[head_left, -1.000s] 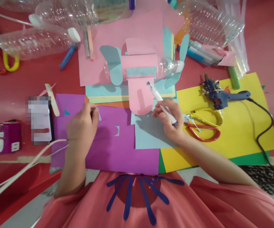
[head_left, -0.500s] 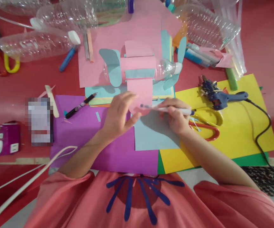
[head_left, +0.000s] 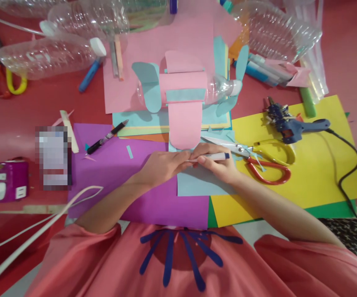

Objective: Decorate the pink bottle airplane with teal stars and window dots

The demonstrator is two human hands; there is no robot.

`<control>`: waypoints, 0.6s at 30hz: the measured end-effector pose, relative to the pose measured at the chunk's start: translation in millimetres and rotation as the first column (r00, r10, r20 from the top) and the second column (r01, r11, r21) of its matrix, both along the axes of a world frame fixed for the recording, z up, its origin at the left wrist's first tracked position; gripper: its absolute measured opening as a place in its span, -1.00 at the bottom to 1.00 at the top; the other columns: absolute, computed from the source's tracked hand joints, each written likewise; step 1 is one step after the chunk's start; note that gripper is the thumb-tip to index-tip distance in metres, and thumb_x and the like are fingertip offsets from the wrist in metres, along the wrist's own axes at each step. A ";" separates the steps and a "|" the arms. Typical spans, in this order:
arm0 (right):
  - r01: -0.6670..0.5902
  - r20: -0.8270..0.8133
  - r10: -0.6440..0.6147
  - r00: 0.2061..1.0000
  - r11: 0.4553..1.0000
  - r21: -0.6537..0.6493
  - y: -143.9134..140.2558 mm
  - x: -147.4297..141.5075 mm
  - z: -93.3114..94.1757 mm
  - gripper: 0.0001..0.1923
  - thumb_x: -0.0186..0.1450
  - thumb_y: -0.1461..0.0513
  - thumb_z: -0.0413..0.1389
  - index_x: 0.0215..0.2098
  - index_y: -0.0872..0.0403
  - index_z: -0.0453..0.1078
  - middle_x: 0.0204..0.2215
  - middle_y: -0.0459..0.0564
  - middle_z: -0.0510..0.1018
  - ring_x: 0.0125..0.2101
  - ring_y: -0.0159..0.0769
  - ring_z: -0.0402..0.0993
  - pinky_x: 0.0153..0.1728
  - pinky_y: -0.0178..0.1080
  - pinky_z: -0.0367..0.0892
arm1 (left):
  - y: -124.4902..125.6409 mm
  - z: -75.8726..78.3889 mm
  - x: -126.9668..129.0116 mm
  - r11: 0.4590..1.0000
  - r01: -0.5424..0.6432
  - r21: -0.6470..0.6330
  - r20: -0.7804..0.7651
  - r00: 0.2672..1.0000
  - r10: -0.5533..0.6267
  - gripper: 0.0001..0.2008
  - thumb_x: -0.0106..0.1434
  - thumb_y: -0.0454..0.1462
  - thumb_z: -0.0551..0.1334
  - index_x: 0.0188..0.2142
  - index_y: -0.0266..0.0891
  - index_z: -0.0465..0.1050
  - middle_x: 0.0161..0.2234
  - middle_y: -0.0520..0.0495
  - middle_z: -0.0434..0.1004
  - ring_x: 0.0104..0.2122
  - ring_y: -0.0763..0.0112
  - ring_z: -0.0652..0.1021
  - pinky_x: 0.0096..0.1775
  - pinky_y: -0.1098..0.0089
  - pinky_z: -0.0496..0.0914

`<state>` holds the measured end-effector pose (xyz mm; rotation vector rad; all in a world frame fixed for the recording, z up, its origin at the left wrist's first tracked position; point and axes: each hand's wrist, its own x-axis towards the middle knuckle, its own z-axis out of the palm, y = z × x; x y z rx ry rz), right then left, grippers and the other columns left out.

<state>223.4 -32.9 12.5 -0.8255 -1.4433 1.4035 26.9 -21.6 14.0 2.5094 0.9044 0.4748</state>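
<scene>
A white marker (head_left: 214,157) with a dark blue end is gripped in my right hand (head_left: 221,168), over a light blue sheet (head_left: 193,185). My left hand (head_left: 163,165) meets it there, its fingers closed around the marker's left end, which they hide. Just beyond my hands lies a plastic bottle (head_left: 218,88) wrapped in pink paper (head_left: 183,78), shaped like an aeroplane. Its near pink wing (head_left: 185,128) reaches toward my fingers. Blue paper blades (head_left: 242,62) stand at the cap end, and a blue tail piece (head_left: 150,90) at the other. Open scissors (head_left: 243,149) rest right of my right hand.
A blue glue gun (head_left: 304,126) with a black cord lies on yellow paper (head_left: 317,169). Left are a black pen (head_left: 107,137), a phone (head_left: 55,156) and a purple power block (head_left: 8,179). Clear bottles (head_left: 51,55) and markers (head_left: 265,70) line the back.
My right hand has drawn the marker back from the pink wing. My left hand has let go of the wing and come down to the marker's left end.
</scene>
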 end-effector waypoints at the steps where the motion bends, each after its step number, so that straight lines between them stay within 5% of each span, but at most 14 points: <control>1: 0.000 0.000 0.000 1.000 1.000 0.001 -0.1 0.3 -0.6 -0.75 0.33 0.07 0.15 -0.38 0.07 0.48 -0.49 -0.09 0.55 -0.53 -0.44 0.47 -0.48 -0.33 0.41 | 0.1 0.3 -1.1 1.000 0.000 -0.027 0.012 1.000 0.000 -0.55 0.52 -0.07 -0.18 -0.22 -0.20 0.38 -0.46 0.02 0.61 -0.52 0.45 0.58 -0.51 0.48 0.27; 5: 0.047 -0.004 -0.047 0.999 0.998 -0.034 1.0 4.9 -7.2 -0.68 0.32 -0.01 0.13 -0.37 0.05 0.51 -0.49 -0.07 0.57 -0.55 -0.40 0.46 -0.48 -0.28 0.40 | 3.7 2.3 -7.8 0.994 -0.081 -0.067 0.073 0.994 0.086 -0.51 0.50 -0.03 -0.23 -0.06 -0.21 0.37 -0.47 0.03 0.58 -0.53 0.47 0.54 -0.46 0.47 0.30; 8: 0.133 -0.051 -0.138 0.989 0.988 -0.083 4.3 10.0 -12.0 -0.64 0.31 -0.05 0.12 -0.40 0.03 0.52 -0.51 -0.07 0.58 -0.62 -0.39 0.42 -0.52 -0.25 0.37 | 13.3 -0.1 -15.6 0.927 -0.368 -0.068 0.056 0.927 0.371 -0.61 0.49 -0.15 -0.19 -0.05 -0.18 0.35 -0.56 0.08 0.46 -0.56 0.44 0.49 -0.46 0.43 0.28; 10: 0.167 -0.065 -0.175 0.982 0.980 -0.112 7.0 12.5 -12.7 -0.64 0.29 -0.06 0.14 -0.42 0.02 0.53 -0.53 -0.08 0.58 -0.64 -0.38 0.40 -0.54 -0.23 0.36 | 21.4 -3.4 -20.1 0.870 -0.493 -0.005 0.049 0.869 0.492 -0.68 0.46 -0.19 -0.13 -0.12 -0.16 0.37 -0.45 0.01 0.52 -0.43 0.37 0.53 -0.35 0.37 0.34; 14: 0.191 -0.082 -0.202 0.976 0.973 -0.132 10.3 14.0 -10.4 -0.64 0.25 -0.07 0.17 -0.47 0.02 0.54 -0.58 -0.07 0.56 -0.68 -0.37 0.39 -0.60 -0.22 0.35 | 29.1 -7.3 -20.2 0.893 -0.447 0.057 0.130 0.890 0.437 -0.65 0.47 -0.12 -0.12 -0.05 -0.15 0.37 -0.10 -0.10 0.57 -0.07 0.25 0.53 0.10 0.16 0.30; 18: 0.136 -0.164 -0.162 0.973 0.978 -0.160 10.2 13.9 -10.1 -0.68 0.28 -0.02 0.16 -0.42 0.02 0.56 -0.55 -0.07 0.59 -0.66 -0.38 0.42 -0.63 -0.27 0.36 | 24.3 -8.1 -12.5 0.919 -0.392 -0.035 0.149 0.907 0.393 -0.63 0.49 -0.06 -0.09 0.10 -0.09 0.33 -0.09 -0.04 0.58 -0.07 0.31 0.54 0.27 0.10 0.13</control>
